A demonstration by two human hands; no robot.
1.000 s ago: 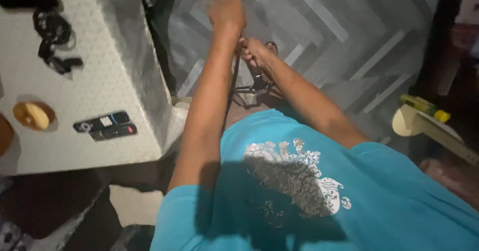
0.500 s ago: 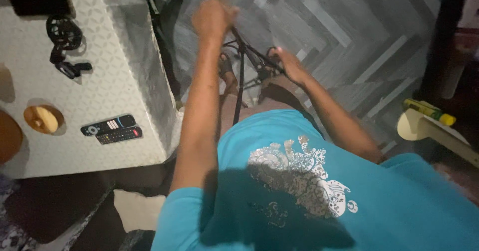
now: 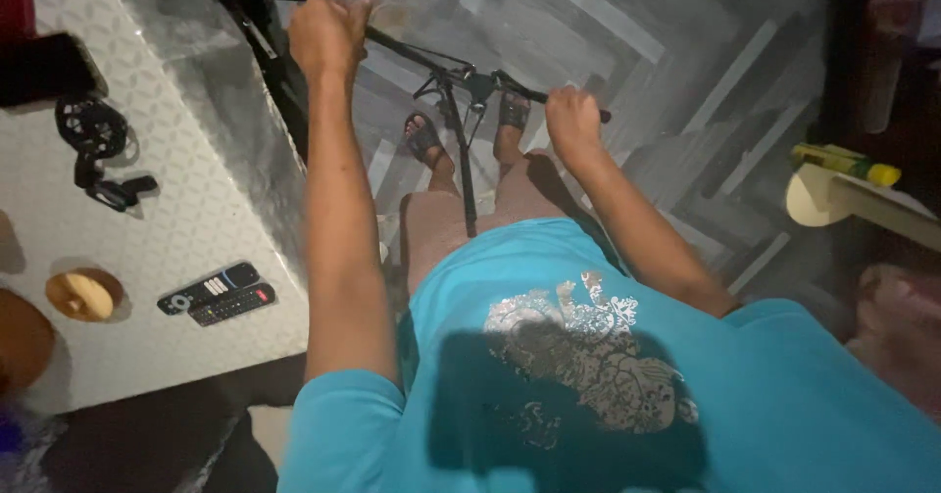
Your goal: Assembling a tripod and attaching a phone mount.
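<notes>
A black tripod stand (image 3: 461,150) stands between my sandalled feet on the grey herringbone floor. Two of its legs are spread out sideways like a bar. My left hand (image 3: 326,32) grips the end of the left leg, up near the white table. My right hand (image 3: 571,116) grips the right leg near its tip. The centre pole runs down from the hub (image 3: 477,81) toward my knees. My turquoise printed shirt fills the lower part of the view.
A white patterned table (image 3: 176,160) stands at left with two remote controls (image 3: 218,293), a coiled black cable (image 3: 90,140), a round wooden coaster (image 3: 83,294) and a dark device (image 3: 44,67). A cream shelf (image 3: 843,199) with a yellow-green object (image 3: 845,163) juts in at right.
The folded stand has been opened: my hands moved apart, left hand going up-left and right hand going right, spreading the legs. The camera view tilted, so my feet now show.
</notes>
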